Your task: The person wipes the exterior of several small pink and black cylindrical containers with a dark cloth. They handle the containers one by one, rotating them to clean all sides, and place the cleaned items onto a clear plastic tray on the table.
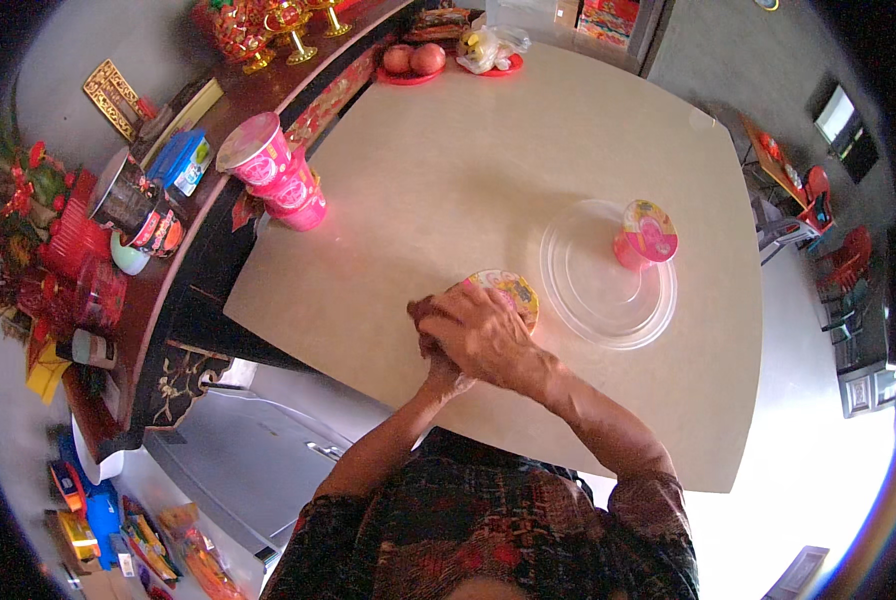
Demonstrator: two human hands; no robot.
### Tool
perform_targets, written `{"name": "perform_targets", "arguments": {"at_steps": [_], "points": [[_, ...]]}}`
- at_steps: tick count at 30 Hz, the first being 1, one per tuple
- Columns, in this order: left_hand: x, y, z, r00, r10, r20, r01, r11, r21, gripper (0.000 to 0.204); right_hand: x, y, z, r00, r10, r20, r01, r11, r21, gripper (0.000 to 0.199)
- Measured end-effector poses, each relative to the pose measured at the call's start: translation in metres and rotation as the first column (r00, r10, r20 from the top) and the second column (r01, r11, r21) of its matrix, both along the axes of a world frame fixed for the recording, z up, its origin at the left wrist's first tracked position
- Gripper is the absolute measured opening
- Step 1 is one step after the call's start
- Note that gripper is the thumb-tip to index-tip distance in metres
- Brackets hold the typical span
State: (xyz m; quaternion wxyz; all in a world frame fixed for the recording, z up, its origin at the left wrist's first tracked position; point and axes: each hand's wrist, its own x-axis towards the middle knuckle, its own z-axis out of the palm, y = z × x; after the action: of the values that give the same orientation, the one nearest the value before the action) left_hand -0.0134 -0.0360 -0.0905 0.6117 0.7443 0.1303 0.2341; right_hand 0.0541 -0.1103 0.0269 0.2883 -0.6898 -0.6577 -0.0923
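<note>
Hands (485,330) overlap at a lidded cup (515,290), grip unclear, toward the tabletop's (418,170) near edge.
Open room lies beyond; rightward, a clear tray (590,295) bears a pink cup (646,242).

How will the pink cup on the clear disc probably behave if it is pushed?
The cup might tip, since it looks wider at its top than its base. It may slide, because the clear disc under it looks smooth.

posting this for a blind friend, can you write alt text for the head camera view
A person's right hand overlaps their left hand, partly covering a lidded cup on a beige table. To the right, a pink cup sits on a clear round dish; stacked pink cups stand at the table's left side.
</note>
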Motion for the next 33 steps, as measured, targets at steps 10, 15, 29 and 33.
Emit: {"name": "perform_targets", "arguments": {"at_steps": [10,15,29,33], "points": [[0.008,-0.008,0.044,0.987,0.089,0.131,-0.097,0.994,0.058,0.086,0.048,-0.013,-0.003,0.818,-0.563,0.116,0.570,0.820,-0.039,0.021],[0.009,-0.007,0.050,0.991,0.115,0.070,-0.126,0.977,0.172,0.079,0.013,-0.057,0.002,0.861,-0.450,0.237,0.459,0.888,0.020,0.028],[0.008,-0.004,0.033,0.997,0.058,0.044,-0.062,0.994,0.090,0.083,0.058,0.008,0.004,0.968,-0.249,0.040,0.253,0.956,-0.151,0.020],[0.007,-0.008,0.046,0.992,0.020,0.123,-0.025,0.999,0.047,0.083,0.109,-0.001,0.008,0.783,-0.152,-0.603,-0.061,0.946,-0.318,0.024]]}}
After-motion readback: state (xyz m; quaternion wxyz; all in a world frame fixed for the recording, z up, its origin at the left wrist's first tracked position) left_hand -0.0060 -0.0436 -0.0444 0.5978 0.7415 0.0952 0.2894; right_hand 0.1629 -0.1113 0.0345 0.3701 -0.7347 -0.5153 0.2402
